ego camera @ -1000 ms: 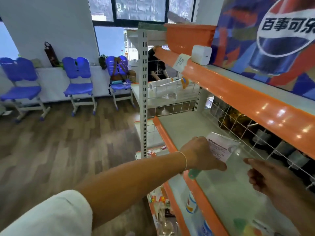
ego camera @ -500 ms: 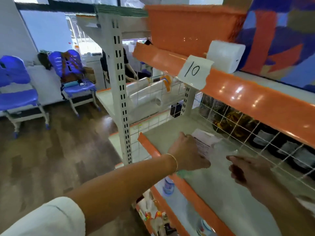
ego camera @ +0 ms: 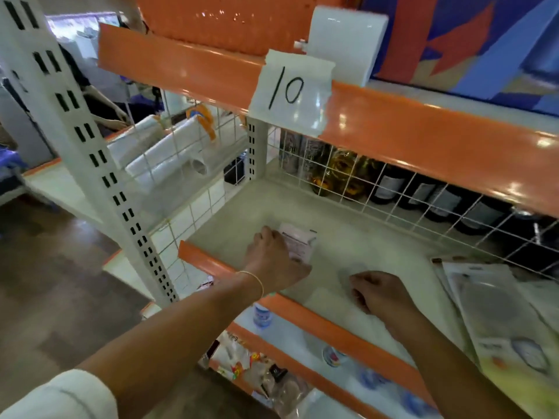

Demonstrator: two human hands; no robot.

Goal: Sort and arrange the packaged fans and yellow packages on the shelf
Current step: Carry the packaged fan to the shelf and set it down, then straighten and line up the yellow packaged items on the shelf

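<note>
Left hand reaches over the orange front lip onto the shelf, fingers curled over the near edge of a clear packaged fan with a white printed label, holding it down flat on the shelf surface toward the left end. Thin band on the left wrist, white sleeve at near left. Right hand sits just right of the left one, fingers loosely curled with knuckles up, low over the shelf; something clear and blurry lies at its fingertips (cannot tell if it has hold of anything). Stack of flat clear packages lies at the right end of the same shelf, yellow-green print on the nearest part, well apart from the left-hand pack. White wire grid forms the far wall of the shelf, dark bottles standing behind it. Paper tag marked "10" is taped to the orange edge of the shelf above, white box just above it. White rolls lie on the neighbouring shelf at far left. Small bottles on the lower shelf.
</note>
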